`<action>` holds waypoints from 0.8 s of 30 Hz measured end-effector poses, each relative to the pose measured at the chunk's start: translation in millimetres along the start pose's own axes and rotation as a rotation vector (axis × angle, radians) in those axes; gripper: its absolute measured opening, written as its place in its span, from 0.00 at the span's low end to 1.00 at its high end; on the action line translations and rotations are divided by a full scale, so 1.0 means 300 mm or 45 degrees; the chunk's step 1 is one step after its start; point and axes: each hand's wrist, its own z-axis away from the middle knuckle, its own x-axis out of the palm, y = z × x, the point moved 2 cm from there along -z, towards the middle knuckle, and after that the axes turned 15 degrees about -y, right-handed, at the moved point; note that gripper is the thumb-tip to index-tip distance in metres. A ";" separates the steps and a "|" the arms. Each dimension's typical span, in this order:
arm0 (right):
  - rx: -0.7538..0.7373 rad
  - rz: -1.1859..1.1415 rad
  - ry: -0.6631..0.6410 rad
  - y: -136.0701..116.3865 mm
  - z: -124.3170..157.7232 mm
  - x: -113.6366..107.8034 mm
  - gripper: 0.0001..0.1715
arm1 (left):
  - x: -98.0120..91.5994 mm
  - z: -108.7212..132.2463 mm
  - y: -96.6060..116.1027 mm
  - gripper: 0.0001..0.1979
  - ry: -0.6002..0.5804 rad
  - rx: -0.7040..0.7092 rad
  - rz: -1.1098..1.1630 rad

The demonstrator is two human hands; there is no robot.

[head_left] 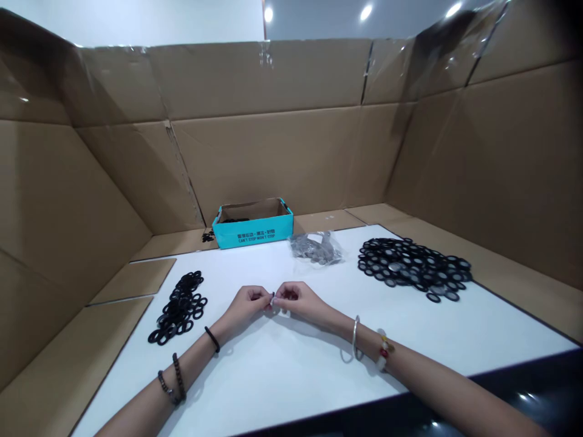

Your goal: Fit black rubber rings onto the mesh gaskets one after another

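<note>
Evidently pinching one small part (273, 298), dark at the far edge and pale nearer, with left grip (252, 302) and right grip (300, 298) set fingertip to fingertip over the middle of the tabletop (273, 382). Closed on the part from both sides, thumbs against curled forefingers. Too covered to make out its full shape. Likely to handle as light and thin, perhaps slippery if smooth; cannot tell stiff from soft. Best held by the outer edge with gentle pressure, off the flat face in case of fragility. Wearing dark bracelets (179, 377) at left and a silver bangle (355, 337) at right. Farther out, see loose, overlapping black rings (178, 309) to the left, and a broader heap of grey-centred rings (414, 267) to the right. At the far side, note a clear bag (316, 249) of greyish pieces beside the right end of a turquoise box (253, 232). Beyond, see cardboard walls (282, 152) left, far and right.
</note>
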 end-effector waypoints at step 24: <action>-0.017 0.053 0.043 0.025 -0.010 -0.018 0.17 | -0.005 0.000 -0.011 0.16 0.024 -0.004 -0.099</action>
